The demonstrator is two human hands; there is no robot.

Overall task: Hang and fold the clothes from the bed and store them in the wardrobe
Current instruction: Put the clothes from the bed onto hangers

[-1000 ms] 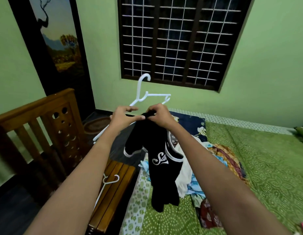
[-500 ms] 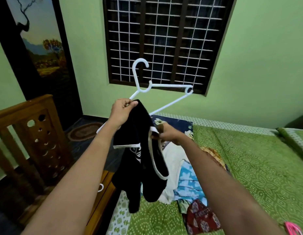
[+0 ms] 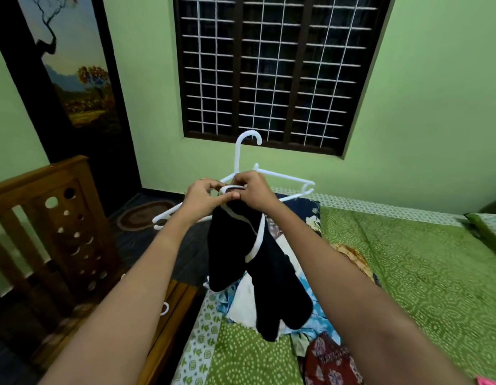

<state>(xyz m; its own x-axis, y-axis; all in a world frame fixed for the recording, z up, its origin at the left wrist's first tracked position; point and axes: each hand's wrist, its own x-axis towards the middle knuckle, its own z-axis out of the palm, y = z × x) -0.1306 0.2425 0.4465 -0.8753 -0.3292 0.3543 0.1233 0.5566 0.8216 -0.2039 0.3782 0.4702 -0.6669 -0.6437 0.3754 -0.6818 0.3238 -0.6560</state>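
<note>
Risen since half a second ago, the right hand (image 3: pixel 255 193) now meets the left hand (image 3: pixel 201 198). Green bed (image 3: pixel 408 259) carries a clothes pile (image 3: pixel 245 307) (white, blue, maroon pieces). Over it dangles the black garment (image 3: pixel 233 254), with the white hanger (image 3: pixel 237 159) upright. Both hands pinch the garment's white-trimmed top at the hanger's neck.

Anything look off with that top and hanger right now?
Yes. The black garment dangles as one bunched clump, pinched at its white trim by the left hand and right hand, not spread over the white hanger, which tilts behind them.
</note>
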